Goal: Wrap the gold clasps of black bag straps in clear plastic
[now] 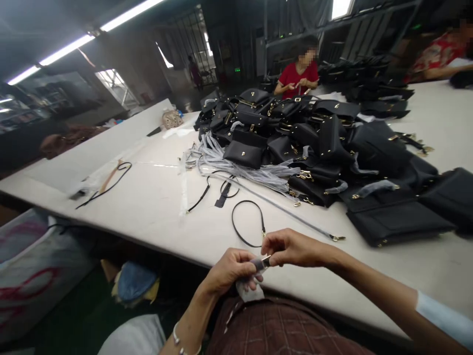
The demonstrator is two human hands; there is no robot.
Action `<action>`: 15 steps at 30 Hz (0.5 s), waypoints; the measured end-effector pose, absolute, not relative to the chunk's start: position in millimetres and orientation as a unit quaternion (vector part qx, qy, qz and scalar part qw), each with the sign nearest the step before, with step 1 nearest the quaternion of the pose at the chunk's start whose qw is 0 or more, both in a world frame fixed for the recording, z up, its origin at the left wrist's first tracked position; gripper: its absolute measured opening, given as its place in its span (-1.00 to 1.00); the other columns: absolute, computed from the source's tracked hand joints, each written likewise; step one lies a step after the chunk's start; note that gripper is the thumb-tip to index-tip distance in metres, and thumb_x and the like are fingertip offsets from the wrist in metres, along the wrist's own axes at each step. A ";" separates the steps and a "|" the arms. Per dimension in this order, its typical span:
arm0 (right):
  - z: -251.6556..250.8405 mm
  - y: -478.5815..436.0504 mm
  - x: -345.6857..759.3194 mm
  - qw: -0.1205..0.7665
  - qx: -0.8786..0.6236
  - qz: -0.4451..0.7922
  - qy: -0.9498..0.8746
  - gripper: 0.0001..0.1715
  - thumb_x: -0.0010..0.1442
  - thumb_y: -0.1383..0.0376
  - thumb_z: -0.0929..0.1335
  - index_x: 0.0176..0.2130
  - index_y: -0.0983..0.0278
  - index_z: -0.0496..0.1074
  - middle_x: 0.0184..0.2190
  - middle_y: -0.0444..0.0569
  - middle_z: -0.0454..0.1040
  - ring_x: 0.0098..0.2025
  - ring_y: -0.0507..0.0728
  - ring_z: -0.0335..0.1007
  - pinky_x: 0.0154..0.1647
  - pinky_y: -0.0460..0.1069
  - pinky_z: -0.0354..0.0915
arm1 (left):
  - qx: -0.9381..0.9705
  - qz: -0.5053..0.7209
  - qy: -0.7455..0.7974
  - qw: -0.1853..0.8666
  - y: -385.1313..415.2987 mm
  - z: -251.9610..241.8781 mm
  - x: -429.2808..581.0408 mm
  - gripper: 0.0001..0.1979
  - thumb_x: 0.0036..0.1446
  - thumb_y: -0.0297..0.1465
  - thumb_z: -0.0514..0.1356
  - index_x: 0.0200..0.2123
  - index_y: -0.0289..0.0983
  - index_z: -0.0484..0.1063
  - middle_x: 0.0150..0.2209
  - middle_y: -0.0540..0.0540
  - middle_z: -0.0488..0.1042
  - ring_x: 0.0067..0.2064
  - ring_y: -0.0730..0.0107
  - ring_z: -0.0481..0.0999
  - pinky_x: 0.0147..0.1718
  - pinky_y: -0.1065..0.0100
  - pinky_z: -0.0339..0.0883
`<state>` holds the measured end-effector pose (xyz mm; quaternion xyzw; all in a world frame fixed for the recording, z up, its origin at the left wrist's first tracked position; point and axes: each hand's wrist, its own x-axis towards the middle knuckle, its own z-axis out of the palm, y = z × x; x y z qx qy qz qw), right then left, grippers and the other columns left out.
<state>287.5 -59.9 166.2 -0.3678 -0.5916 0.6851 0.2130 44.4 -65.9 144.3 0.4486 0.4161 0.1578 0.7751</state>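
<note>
My left hand (233, 270) is closed on one end of a bag strap (258, 265) that has grey plastic wrap on it. Clear film (252, 292) hangs below those fingers. Close against it, my right hand (290, 248) pinches a short black strap end with gold metal (267, 261) at the table's front edge. From beside the right fingers, a thin black strap (234, 217) curves in a loop over the white table (207, 236). Just beyond lies a long wrapped strap with a gold clasp (337, 238).
A large heap of black handbags (246, 150) covers the middle and right of the table. Wrapped straps (254, 170) lie in a bundle before it. More black straps (201, 198) and a brown strip (111, 176) are on the left. A co-worker in red (298, 74) sits across.
</note>
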 end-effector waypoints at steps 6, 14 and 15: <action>171.5 -51.7 266.9 0.138 -0.431 0.549 -0.703 -0.72 -0.03 0.25 0.52 -0.26 0.27 0.53 -0.54 -0.22 0.42 -0.48 0.00 0.27 -0.50 -0.13 0.09 | 0.470 0.175 0.448 0.740 -83.7 148.5 56.4 -0.76 -0.04 -0.30 0.37 -0.33 -0.37 0.59 -0.52 -0.08 0.57 -0.55 0.44 0.47 -0.53 0.46 0.32; 157.7 -29.6 268.8 0.072 -0.448 0.601 -0.658 -0.81 0.12 0.22 0.39 -0.38 0.30 0.54 -0.55 -0.14 0.47 -0.49 0.03 0.31 -0.47 -0.10 0.17 | 0.679 0.249 0.557 0.407 -96.2 130.6 11.3 -0.87 0.11 -0.31 0.32 -0.28 -0.22 0.62 -0.30 -0.10 0.63 -0.25 0.26 0.54 -0.18 0.35 0.30; 156.7 -27.3 268.4 0.066 -0.447 0.589 -0.670 -0.81 0.13 0.22 0.39 -0.39 0.30 0.54 -0.55 -0.13 0.47 -0.48 0.03 0.31 -0.47 -0.10 0.17 | 0.666 0.253 0.562 0.420 -98.4 126.8 6.2 -0.86 0.11 -0.30 0.32 -0.29 -0.23 0.61 -0.30 -0.10 0.62 -0.24 0.26 0.54 -0.19 0.36 0.30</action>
